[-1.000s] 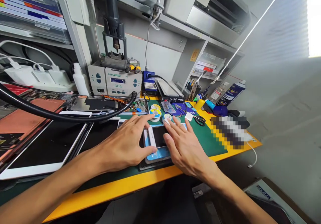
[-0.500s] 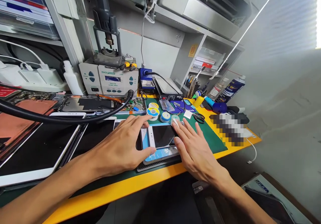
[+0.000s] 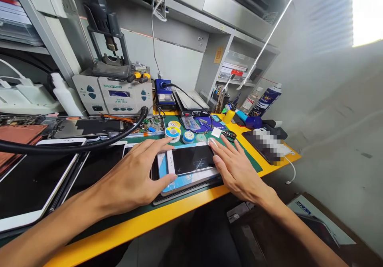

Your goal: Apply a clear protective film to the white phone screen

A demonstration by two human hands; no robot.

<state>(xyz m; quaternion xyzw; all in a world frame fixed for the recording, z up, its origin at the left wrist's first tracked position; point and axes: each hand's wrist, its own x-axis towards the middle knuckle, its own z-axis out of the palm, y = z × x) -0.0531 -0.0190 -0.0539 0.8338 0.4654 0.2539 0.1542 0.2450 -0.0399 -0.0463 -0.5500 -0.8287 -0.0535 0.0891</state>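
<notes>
Both hands lie flat and spread at either end of a white phone [image 3: 191, 160]: the left hand [image 3: 134, 177] covers its left end, thumb on the near edge, while the right hand [image 3: 236, 167] rests open at its right end, fingers extended, hiding that corner. Neither hand pinches anything. Largest around them, a tablet [image 3: 32, 183] lies at far left, its near corner cut off by the frame, with a black hose [image 3: 74, 145] arching over it. Behind stands a grey station [image 3: 115, 95], its nozzle holder running out of view at the top. The phone rests on a blue-edged pad [image 3: 187, 181] on the green mat [image 3: 239, 147], its glass showing faint cracks. Solder spools [image 3: 173, 131] sit just beyond the fingertips. To the right, something on the bench is blurred beyond recognition.
</notes>
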